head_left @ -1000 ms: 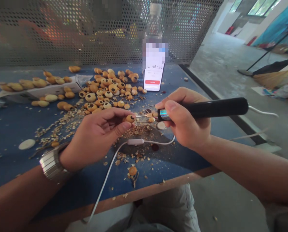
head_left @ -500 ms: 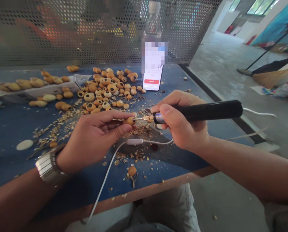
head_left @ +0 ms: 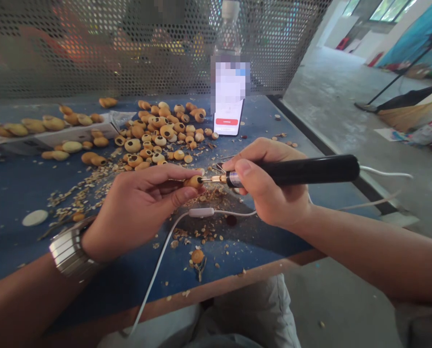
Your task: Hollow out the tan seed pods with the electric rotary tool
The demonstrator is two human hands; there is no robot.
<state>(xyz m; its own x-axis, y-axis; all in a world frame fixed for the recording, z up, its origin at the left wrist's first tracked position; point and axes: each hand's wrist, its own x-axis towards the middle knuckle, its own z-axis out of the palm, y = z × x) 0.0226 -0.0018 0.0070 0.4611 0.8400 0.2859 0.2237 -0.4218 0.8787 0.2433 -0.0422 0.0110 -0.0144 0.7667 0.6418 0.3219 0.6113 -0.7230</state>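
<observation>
Between the thumb and fingers of my left hand (head_left: 147, 203) is a small tan gourd (head_left: 193, 181), its dark opening facing right. My right hand (head_left: 274, 186) grips a black pen-shaped rotary tool (head_left: 310, 170) with a brass collet. The tool's thin metal bit (head_left: 207, 180) reaches to the gourd's opening; how deep it goes I cannot make out. A white cord leaves the tool's back end. Below both hands, a white cord with an inline switch (head_left: 201, 212) crosses the blue tabletop (head_left: 252, 263).
Many small gourds with cut holes (head_left: 161, 133) are heaped behind my left hand. More whole gourds (head_left: 44, 123) lie by a paper-covered box on the left. A lit phone (head_left: 227, 111) leans against a clear bottle (head_left: 227, 41). Shavings and seeds litter the table, before a perforated metal screen (head_left: 93, 72).
The right hand and rotary tool have shifted slightly left and down, with the tool's back end a little lower. The left hand keeps its hold on the gourd.
</observation>
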